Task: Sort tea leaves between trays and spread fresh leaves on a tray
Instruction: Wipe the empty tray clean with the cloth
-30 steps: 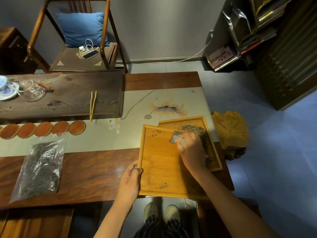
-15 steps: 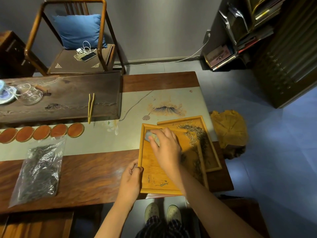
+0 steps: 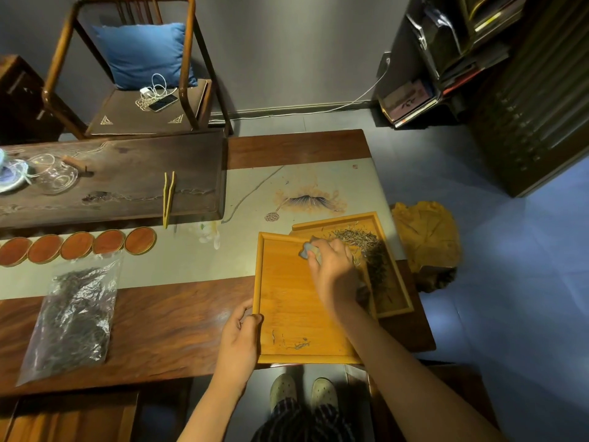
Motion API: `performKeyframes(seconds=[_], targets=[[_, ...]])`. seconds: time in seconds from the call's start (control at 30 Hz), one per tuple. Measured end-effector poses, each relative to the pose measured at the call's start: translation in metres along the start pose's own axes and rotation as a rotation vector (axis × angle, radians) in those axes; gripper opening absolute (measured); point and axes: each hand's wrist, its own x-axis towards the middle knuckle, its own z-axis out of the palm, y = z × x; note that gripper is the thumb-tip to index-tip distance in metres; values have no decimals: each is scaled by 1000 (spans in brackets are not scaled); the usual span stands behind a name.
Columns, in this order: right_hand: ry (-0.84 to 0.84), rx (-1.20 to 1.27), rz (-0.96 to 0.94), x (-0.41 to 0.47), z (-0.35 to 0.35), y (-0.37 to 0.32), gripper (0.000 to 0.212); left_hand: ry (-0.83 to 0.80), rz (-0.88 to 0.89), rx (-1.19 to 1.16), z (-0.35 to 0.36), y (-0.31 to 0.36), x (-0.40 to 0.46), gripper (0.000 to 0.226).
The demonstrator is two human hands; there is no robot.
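Two hands work at the near tray (image 3: pixel 287 291): the left hand (image 3: pixel 239 334) grips its left rim, thumb on top, and the right hand (image 3: pixel 333 267) is closed around a small grey-blue object (image 3: pixel 308 250) held over the tray's far right corner. A few tea leaf scraps (image 3: pixel 298 344) lie near the tray's front edge. The far tray (image 3: pixel 396 301), partly under the near tray's right side, holds a pile of tea leaves (image 3: pixel 366 247); a clear bag of dark leaves (image 3: pixel 75 314) lies well apart at the left on the table (image 3: pixel 178 314).
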Motion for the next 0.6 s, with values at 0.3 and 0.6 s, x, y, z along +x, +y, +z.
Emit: performKeyframes(seconds=[0.3,0.6], targets=[[6,48,26,11,-21,35,20,2,19,16,-4,3,6,36],[-146,347,-97,-3,-56,5,19,19,24,-21,1,7,10,36]])
